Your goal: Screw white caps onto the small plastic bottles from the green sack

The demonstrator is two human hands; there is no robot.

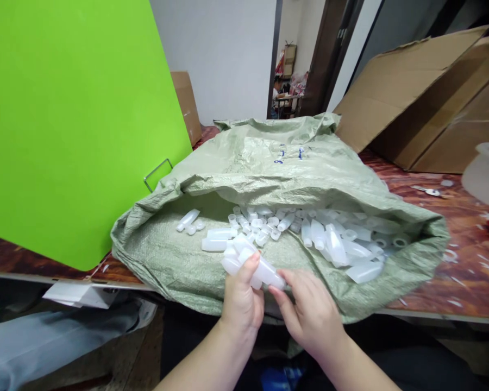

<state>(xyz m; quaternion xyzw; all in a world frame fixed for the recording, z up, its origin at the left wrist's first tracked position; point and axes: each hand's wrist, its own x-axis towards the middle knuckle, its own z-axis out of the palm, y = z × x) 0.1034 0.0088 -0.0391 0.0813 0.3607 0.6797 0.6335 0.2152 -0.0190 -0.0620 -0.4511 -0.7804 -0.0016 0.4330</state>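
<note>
My left hand (243, 304) is closed around several translucent white plastic tubes (238, 251), bundled together at the sack's mouth. The fingers of my right hand (313, 310) pinch the near right end of one tube in that bundle. Both hands are in front of the open green woven sack (285, 163), which lies on its side. Inside the sack, short white plastic pieces (256, 224) are heaped in the middle, and longer tapered tubes (336, 244) are piled at the right. Two tubes (218, 239) lie just beyond my left hand.
A bright green panel (73, 119) stands at the left with a wire handle (158, 174). Cardboard boxes (415, 81) and a translucent tub (487, 174) are at the right. Keys (430, 191) and white scraps lie on the red-brown table (468, 271). A denim-clad leg (61, 342) shows at lower left.
</note>
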